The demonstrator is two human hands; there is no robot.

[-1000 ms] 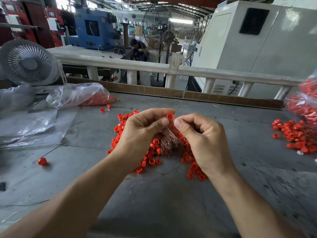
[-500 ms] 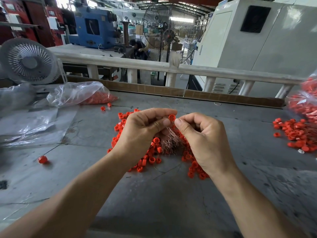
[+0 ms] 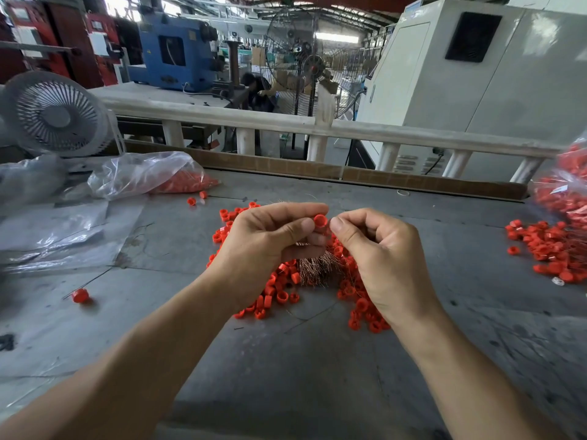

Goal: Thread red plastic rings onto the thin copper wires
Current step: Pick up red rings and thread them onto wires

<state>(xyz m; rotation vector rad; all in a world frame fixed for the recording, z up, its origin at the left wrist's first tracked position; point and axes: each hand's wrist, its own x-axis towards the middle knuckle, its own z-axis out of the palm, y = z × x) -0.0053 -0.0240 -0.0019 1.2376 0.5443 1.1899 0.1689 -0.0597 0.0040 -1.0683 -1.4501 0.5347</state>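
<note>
My left hand point(image 3: 266, 246) pinches one red ring point(image 3: 320, 221) between thumb and forefinger, with a bundle of copper wires point(image 3: 319, 268) fanning out below its curled fingers. My right hand point(image 3: 381, 249) is curled, thumb tip just beside the ring; whether it pinches a wire I cannot tell. Both hands hover above the central ring pile point(image 3: 279, 290) on the grey table point(image 3: 286, 376), rings too many to count. Left of that pile: two stray rings point(image 3: 197, 198) near one clear plastic bag point(image 3: 143, 174) of red parts, and one lone ring point(image 3: 80, 295) nearer me. Right of the pile: a second ring pile point(image 3: 549, 249) and one more bag point(image 3: 565, 192). Far left of the pile stands one small white fan point(image 3: 57, 115).
</note>
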